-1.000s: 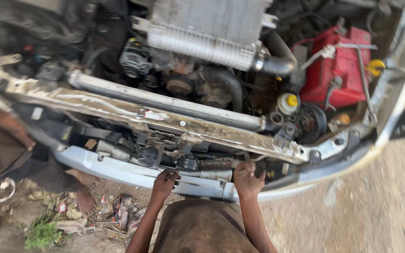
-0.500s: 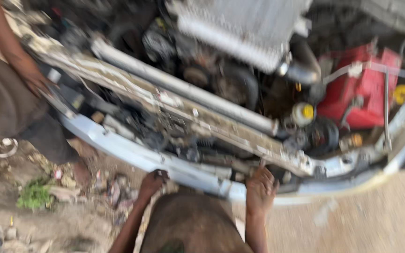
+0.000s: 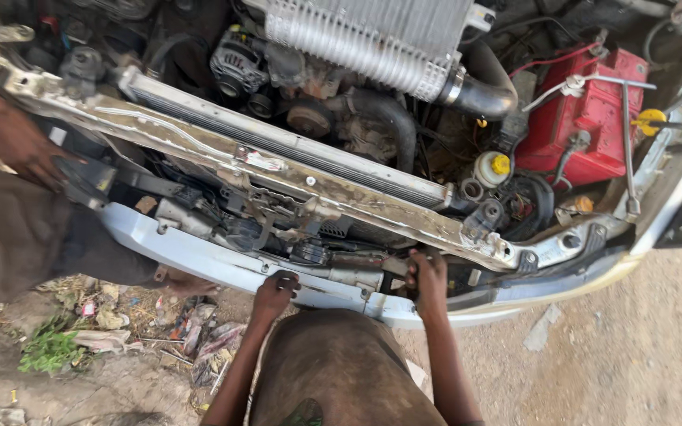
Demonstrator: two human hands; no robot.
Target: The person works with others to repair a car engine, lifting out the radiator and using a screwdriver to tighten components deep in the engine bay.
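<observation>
I look down into an open car engine bay with the front bumper cover off. My left hand (image 3: 276, 290) rests with curled fingers on the pale blue front crossbeam (image 3: 199, 256). My right hand (image 3: 428, 276) reaches just above the same beam, fingers closed around a dark part below the rusty upper radiator support (image 3: 333, 193). What sits inside that grip is hidden by the fingers. The radiator (image 3: 294, 146) runs behind the support.
Another person stands at the left, one hand (image 3: 21, 146) on the car's front corner and a foot (image 3: 187, 282) by the beam. A red battery (image 3: 593, 118), a silver intercooler (image 3: 372, 39) and a yellow-capped reservoir (image 3: 492, 167) fill the bay. Litter and weeds (image 3: 49, 347) lie on the dirt.
The view has steadied and shifted. My right hand has moved up from the beam's lower edge into the gap under the support. My left hand stays on the beam.
</observation>
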